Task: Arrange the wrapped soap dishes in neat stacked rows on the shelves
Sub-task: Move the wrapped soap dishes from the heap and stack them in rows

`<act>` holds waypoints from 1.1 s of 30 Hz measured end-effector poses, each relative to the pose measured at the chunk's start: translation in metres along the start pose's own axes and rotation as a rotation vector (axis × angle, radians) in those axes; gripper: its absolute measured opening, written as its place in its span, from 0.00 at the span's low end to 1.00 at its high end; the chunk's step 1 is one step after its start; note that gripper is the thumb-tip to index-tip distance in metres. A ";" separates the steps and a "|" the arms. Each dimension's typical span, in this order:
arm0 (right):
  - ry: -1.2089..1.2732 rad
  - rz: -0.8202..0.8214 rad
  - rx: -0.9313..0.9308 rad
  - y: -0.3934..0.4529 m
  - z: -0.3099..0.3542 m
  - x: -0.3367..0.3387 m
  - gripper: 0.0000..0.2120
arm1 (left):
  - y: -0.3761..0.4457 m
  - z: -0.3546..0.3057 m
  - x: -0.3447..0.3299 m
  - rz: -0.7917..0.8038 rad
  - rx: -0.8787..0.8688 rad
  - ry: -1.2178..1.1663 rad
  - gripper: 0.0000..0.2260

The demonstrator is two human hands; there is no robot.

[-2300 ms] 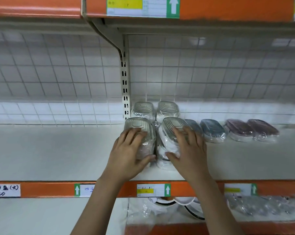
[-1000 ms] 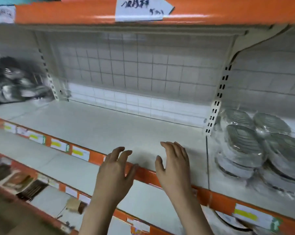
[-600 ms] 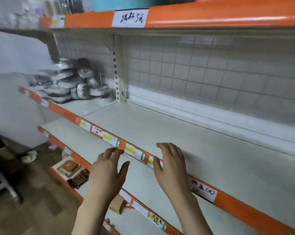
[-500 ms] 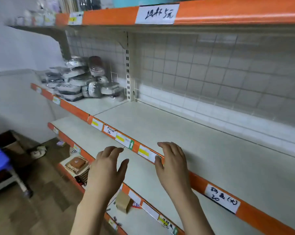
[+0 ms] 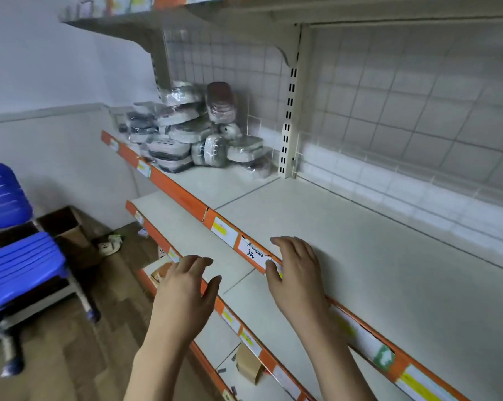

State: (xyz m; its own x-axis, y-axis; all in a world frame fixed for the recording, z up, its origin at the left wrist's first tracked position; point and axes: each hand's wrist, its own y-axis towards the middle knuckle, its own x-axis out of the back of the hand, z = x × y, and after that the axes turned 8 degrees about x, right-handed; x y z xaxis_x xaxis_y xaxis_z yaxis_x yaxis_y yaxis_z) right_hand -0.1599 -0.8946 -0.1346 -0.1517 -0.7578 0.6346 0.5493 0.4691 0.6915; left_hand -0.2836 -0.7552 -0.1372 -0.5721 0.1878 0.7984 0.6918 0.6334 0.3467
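Left hand [image 5: 183,293] and right hand [image 5: 298,277] are held out empty, fingers loosely spread, over the orange shelf edge [image 5: 183,195]; the wrapped soap dishes [image 5: 192,131] are seen heaped untidily at the far left of the white shelf [image 5: 360,256], well apart from both hands; a blue chair [image 5: 16,256] is seen on the floor.

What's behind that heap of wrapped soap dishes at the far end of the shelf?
Behind the heap of wrapped soap dishes stands a white wire-grid back panel, with a slotted upright post just to its right. Whatever lies at the heap's back and bottom is covered by the front packs.
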 end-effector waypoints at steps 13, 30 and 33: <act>0.005 -0.033 0.050 0.143 -0.018 -0.108 0.18 | 0.169 0.041 0.001 -0.083 -0.010 0.044 0.15; -0.270 0.012 -0.160 0.238 -0.065 -0.170 0.20 | 0.386 0.066 -0.061 0.059 -0.527 0.078 0.30; -0.300 0.050 -0.123 0.257 -0.062 -0.179 0.22 | 0.414 0.063 -0.074 0.057 -0.635 0.114 0.34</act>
State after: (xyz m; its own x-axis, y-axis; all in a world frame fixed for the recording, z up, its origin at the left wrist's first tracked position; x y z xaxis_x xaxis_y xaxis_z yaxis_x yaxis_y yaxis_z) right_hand 0.0596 -0.6664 -0.0918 -0.3476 -0.5588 0.7529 0.6545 0.4304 0.6216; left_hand 0.0171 -0.4592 -0.0837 -0.5002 0.1047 0.8596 0.8659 0.0506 0.4977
